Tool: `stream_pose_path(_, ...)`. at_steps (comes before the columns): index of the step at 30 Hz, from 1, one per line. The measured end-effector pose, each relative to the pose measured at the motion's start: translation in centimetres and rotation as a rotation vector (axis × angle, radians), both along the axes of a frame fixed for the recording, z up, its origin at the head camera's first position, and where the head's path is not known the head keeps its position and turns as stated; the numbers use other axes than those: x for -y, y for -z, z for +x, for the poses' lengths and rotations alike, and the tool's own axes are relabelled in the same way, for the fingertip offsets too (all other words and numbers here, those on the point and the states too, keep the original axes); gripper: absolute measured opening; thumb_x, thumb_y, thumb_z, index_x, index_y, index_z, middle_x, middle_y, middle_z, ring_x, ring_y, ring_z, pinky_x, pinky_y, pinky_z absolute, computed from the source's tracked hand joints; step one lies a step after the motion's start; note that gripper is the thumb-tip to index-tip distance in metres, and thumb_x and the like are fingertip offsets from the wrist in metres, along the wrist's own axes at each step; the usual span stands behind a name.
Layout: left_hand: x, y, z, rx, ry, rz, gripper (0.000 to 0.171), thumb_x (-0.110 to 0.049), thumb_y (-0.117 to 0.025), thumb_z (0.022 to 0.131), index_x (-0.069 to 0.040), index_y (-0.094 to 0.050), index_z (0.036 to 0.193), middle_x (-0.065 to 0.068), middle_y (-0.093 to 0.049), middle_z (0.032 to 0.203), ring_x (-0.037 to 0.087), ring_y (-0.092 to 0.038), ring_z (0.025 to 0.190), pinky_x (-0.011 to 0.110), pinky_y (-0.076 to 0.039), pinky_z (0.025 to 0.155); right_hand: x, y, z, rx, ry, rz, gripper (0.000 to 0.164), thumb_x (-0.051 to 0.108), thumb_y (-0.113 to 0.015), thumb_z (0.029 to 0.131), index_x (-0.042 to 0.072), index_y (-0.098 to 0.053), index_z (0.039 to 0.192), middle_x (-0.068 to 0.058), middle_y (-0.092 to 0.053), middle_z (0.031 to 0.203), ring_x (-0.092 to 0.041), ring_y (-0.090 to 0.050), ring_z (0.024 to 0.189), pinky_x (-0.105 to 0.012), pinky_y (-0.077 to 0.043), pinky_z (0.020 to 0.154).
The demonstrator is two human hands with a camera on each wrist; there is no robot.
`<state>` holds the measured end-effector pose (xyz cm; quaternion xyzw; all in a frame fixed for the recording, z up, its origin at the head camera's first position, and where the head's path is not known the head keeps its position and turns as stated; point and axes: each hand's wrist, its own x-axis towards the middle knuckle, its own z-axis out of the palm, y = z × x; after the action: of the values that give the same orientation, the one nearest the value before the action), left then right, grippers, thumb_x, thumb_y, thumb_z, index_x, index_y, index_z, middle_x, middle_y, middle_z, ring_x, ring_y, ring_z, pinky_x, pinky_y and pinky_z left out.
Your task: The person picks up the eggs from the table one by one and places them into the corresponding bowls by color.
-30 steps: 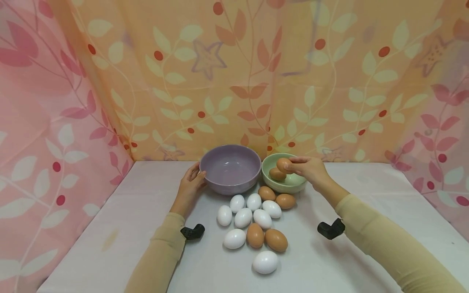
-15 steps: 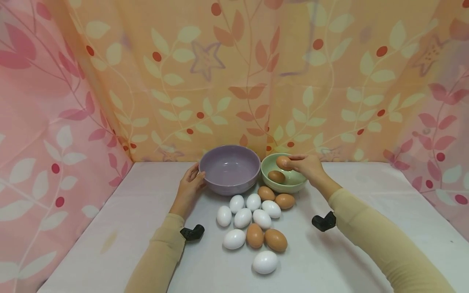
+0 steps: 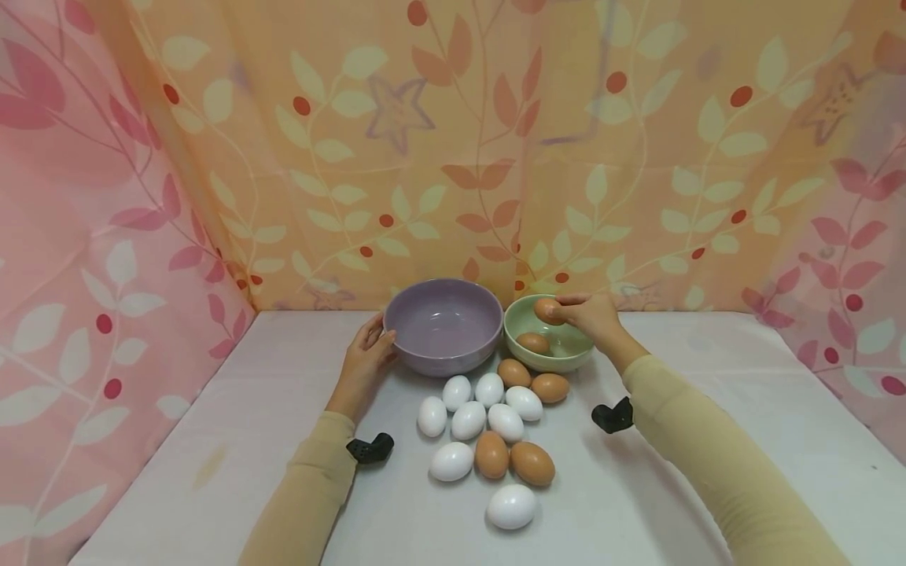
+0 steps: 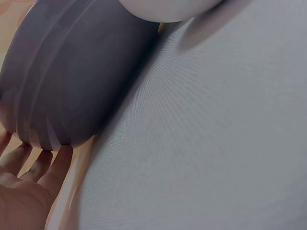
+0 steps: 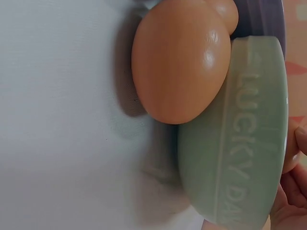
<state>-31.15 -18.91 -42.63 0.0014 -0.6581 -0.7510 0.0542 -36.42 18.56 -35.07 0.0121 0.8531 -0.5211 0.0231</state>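
Note:
In the head view my right hand (image 3: 594, 321) pinches a brown egg (image 3: 547, 310) over the light green bowl (image 3: 566, 363). A second brown egg (image 3: 534, 343) lies inside that bowl. The right wrist view shows the held egg (image 5: 290, 155) partly behind the green bowl's rim. My left hand (image 3: 364, 365) touches the left side of the purple bowl (image 3: 446, 363), which holds nothing. Its fingertips (image 4: 61, 152) rest against the bowl's outer wall in the left wrist view.
Several white eggs (image 3: 469, 420) lie in front of the bowls. Two brown eggs (image 3: 550, 388) sit close to the green bowl, and two more brown eggs (image 3: 491, 454) lie nearer. A single white egg (image 3: 512, 507) is nearest. A patterned curtain (image 3: 453, 157) stands behind the table (image 3: 283, 369).
My right hand has shifted slightly left and up with the brown egg, away from the egg in the green bowl. The right forearm has swung left. My left hand stays at the purple bowl.

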Motion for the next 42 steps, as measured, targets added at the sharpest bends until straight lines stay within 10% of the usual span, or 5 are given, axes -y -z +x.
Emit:
stream_pose_path(19,0.0,-0.2,-0.1,-0.009,-0.003,-0.008,0.06,-0.02,-0.059,0.101,-0.013,-0.033,0.155,0.008,-0.032,0.162,0.022,-0.043,0.14,0.041,-0.046,0.107,0.7,1.3,-1.8,-0.085,-0.046,0.149,0.046,0.024,-0.068,0.095,-0.002,-0.061,0.132,-0.022,-0.056,0.142,-0.036,-0.044,0.139,-0.046,-0.036,0.117)
stream_pose_path(42,0.0,-0.1,0.2,-0.007,-0.005,-0.006,0.06,-0.018,-0.058,0.102,-0.011,-0.031,0.155,0.01,-0.029,0.164,0.024,-0.042,0.141,0.022,-0.05,0.093,1.3,2.6,-1.8,-0.061,-0.097,0.228,0.043,0.02,-0.071,0.092,-0.003,-0.064,0.128,-0.025,-0.061,0.133,-0.04,-0.052,0.13,-0.049,-0.045,0.109)
